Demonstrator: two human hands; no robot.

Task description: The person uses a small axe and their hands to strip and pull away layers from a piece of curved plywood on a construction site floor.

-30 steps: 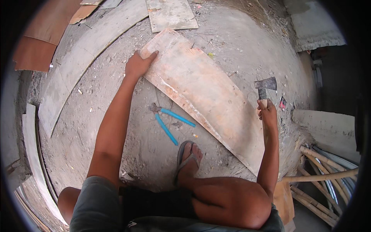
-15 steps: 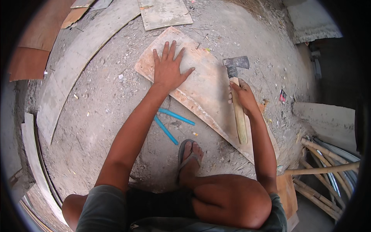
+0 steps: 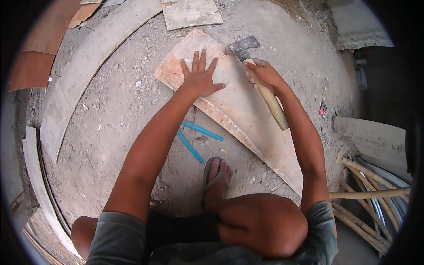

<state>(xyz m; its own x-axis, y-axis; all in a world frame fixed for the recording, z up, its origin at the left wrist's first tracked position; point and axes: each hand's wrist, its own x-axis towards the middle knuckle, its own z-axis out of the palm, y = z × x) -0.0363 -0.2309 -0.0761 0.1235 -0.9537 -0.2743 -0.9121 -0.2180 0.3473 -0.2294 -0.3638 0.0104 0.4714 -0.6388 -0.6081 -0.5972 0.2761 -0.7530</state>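
Note:
My left hand lies flat with spread fingers on a worn plywood board, near its far left end. The board is long and tapered, stained whitish and rusty brown, and lies on the ground. My right hand is wrapped round the wooden handle of a hatchet. Its dark metal head is level with the board's far right edge; whether it touches the wood I cannot tell. Below the board, a tool with two blue handles lies on the dirt, its head hidden under or beside the board.
Another plywood piece lies beyond the board. A long curved panel and brown sheets lie on the left. Bamboo poles and pipes are piled at the right, beside a concrete block. My sandalled foot rests near the blue handles.
My right hand has carried the hatchet away from me and to the left, tilting its handle, toward the board's far right edge. My left hand has stayed nearly in place on the board.

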